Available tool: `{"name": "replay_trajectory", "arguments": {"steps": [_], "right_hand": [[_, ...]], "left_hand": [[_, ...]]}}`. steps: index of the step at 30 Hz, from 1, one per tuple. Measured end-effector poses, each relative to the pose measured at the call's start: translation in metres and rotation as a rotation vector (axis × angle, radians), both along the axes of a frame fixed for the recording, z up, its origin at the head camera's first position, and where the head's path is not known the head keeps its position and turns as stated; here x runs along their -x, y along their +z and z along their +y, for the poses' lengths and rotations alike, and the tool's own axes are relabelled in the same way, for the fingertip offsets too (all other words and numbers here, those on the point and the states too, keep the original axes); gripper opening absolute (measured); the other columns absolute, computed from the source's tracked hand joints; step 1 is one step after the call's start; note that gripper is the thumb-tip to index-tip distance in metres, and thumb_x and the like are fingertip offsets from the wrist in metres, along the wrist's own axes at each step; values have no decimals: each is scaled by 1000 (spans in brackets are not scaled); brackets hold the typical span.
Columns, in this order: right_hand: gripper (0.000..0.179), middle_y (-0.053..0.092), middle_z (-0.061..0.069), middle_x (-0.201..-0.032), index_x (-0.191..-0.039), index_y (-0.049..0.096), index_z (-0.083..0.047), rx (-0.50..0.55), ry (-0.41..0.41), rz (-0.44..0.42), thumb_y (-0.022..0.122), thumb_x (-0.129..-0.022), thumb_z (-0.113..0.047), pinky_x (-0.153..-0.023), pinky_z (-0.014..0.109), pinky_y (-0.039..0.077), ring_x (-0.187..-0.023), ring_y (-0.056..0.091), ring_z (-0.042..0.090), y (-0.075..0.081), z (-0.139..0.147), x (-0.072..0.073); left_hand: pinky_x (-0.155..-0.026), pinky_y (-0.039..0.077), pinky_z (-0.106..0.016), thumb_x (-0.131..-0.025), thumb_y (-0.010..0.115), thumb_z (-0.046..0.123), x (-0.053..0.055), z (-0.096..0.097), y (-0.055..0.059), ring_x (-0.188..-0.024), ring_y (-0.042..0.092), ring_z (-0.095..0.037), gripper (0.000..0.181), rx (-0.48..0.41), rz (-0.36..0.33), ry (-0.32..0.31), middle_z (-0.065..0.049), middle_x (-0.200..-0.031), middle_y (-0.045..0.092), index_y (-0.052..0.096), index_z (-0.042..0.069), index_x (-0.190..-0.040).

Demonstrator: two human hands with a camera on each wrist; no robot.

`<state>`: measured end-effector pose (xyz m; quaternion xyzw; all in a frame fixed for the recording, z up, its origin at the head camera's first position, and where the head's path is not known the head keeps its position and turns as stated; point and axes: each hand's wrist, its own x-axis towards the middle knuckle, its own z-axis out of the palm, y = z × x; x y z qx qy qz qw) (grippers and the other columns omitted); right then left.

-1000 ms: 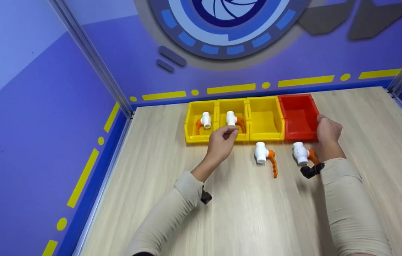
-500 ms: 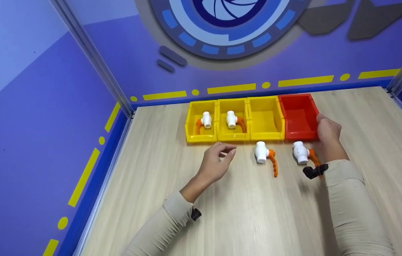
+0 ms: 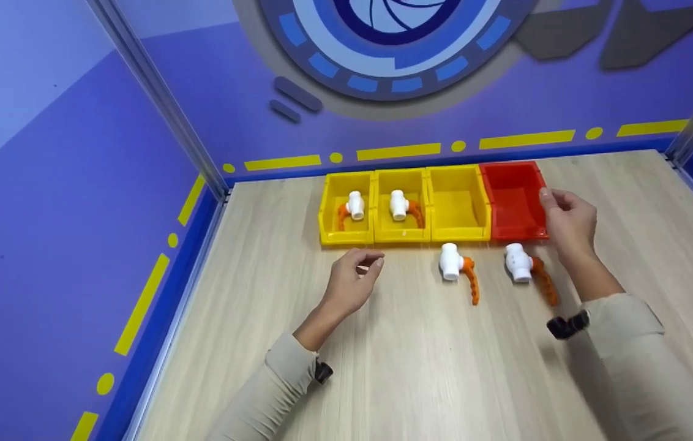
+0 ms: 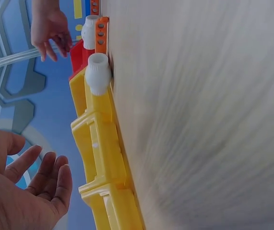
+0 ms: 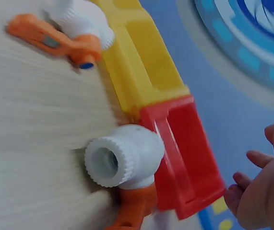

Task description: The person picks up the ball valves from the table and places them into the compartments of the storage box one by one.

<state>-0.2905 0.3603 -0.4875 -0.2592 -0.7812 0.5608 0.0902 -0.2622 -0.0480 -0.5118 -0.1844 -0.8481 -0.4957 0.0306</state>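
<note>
My left hand hovers over the table in front of the yellow bins, fingers loosely bent and holding nothing. At the right side of the red bin is my right hand, its fingertips close to the rim and nothing in its grasp. Two white ball valves with orange handles lie on the table: one valve before the third yellow bin, another valve before the red bin. Inside the left yellow bin sits a valve, and the second yellow bin holds another valve.
A third yellow bin stands between the second one and the red bin, all joined in a row. Behind them rises a purple printed wall, with a side wall on the left. Wood-grain tabletop lies in front.
My left hand has drawn back from the second yellow bin toward the lower left. My right hand has eased off the red bin's side, its forearm shifting right.
</note>
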Motion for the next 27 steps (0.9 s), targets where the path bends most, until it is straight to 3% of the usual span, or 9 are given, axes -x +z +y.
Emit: {"name": "replay_trajectory", "arguments": {"steps": [4,7,11,14,18,21,27], "right_hand": [[61,59,8,-150,-148,63,-15,-166,72,113,51,-107,-58,-118,36,49,-134,51,21,5,-23,-26],[50,65,6,-141,-140,69,-14,-254,89,234,56,-108,-50,-111,24,50,-126,54,16,4,-39,-43],[37,72,5,-125,-127,77,-13,-302,108,361,62,-107,-41,-94,7,47,-108,59,6,0,-55,-54],[32,74,2,-113,-120,79,-11,-290,129,418,65,-107,-36,-87,4,48,-97,61,1,-3,-61,-57],[28,76,1,-106,-116,80,-10,-308,175,426,66,-106,-32,-81,4,49,-89,62,-1,-7,-66,-61],[27,78,6,-106,-116,80,-10,-336,215,413,67,-105,-31,-78,4,49,-87,62,0,-12,-69,-63],[29,78,9,-111,-120,79,-10,-353,278,360,68,-105,-32,-77,5,49,-91,60,5,-27,-72,-65]], "left_hand": [[-91,60,-32,-107,64,22,-1,-8,0,-106,71,-19,22,-5,-10,27,-5,-114,75,78,12,-121],[-91,60,-32,-107,64,22,1,-14,0,-105,71,-18,22,-10,-21,54,-5,-114,75,78,12,-121],[-92,60,-34,-107,64,22,5,-22,1,-106,71,-18,22,-11,-24,94,-6,-115,74,77,11,-121],[-93,60,-37,-107,65,22,11,-28,1,-107,71,-21,22,-12,-29,130,-7,-117,75,76,10,-122],[-95,60,-40,-107,65,21,20,-35,-1,-109,70,-23,25,-33,-63,204,-10,-119,74,74,8,-127],[-97,59,-40,-107,64,20,29,-40,-2,-108,70,-24,29,-50,-110,293,-11,-118,73,72,5,-130],[-100,58,-40,-108,64,23,59,-47,1,-114,66,-26,37,-45,-199,469,-13,-124,70,66,2,-139]]}}
